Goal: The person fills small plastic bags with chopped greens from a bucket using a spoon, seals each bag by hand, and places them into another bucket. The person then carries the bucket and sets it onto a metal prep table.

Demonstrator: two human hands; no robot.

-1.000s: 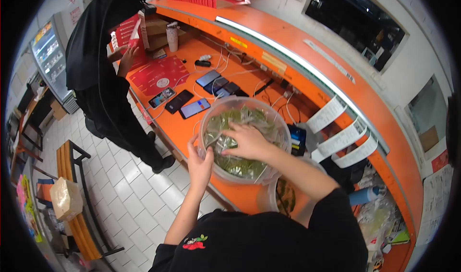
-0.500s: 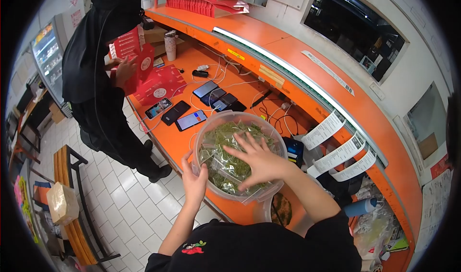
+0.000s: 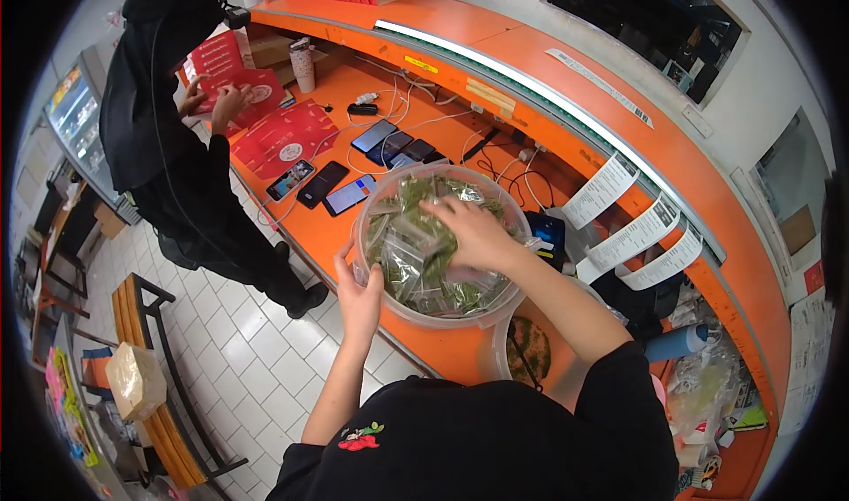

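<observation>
A round clear plastic tub (image 3: 439,321) sits on the orange counter in front of me, filled with small clear bags of green herbs (image 3: 405,267). My left hand (image 3: 358,290) grips its left rim, thumb inside and fingers outside. My right hand (image 3: 476,237) is down among the bags, fingers curled over them and the fingertips partly hidden. Close to the tub's lower right stands a second clear container (image 3: 492,352) with a reddish-green content and a dark thin handle in it.
Several phones (image 3: 352,194) and cables lie beyond the tub. Printed receipts (image 3: 601,191) hang from the shelf edge at right, above a blue bottle (image 3: 676,342). At left a co-worker (image 3: 168,130) in black handles red cardboard (image 3: 252,94) near a tumbler (image 3: 302,66).
My right hand has gone from spread above the herb bags to curled in among them, and the bags have shifted. My left hand stays on the rim. The camera view has shifted slightly.
</observation>
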